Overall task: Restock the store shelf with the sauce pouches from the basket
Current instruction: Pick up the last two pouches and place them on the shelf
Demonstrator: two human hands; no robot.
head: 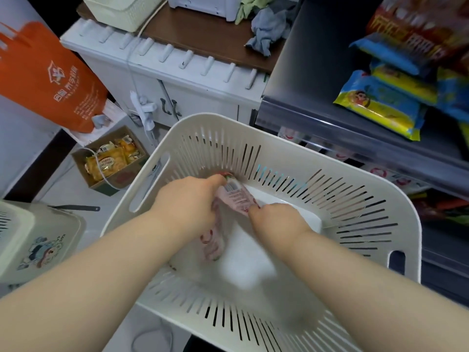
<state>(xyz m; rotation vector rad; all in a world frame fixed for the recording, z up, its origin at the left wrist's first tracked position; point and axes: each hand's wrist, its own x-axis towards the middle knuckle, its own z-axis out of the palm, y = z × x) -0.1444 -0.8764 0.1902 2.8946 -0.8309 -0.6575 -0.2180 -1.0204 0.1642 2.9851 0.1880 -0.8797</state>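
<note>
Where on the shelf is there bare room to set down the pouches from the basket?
The dark shelf board is bare between its left edge and the blue-yellow snack packs. Its right side is crowded, and packets lie crowded beneath it.

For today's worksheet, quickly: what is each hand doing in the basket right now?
Left hand: grips pink printed sauce pouches inside the white slotted plastic basket.
Right hand: pinches the lower edge of the same pouches.

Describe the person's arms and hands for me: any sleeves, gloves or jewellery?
Both forearms are bare up to the frame edge: no sleeves show. The left hand and right hand wear no gloves, and no watch or band shows. The fingers are too hidden to check for rings.
</note>
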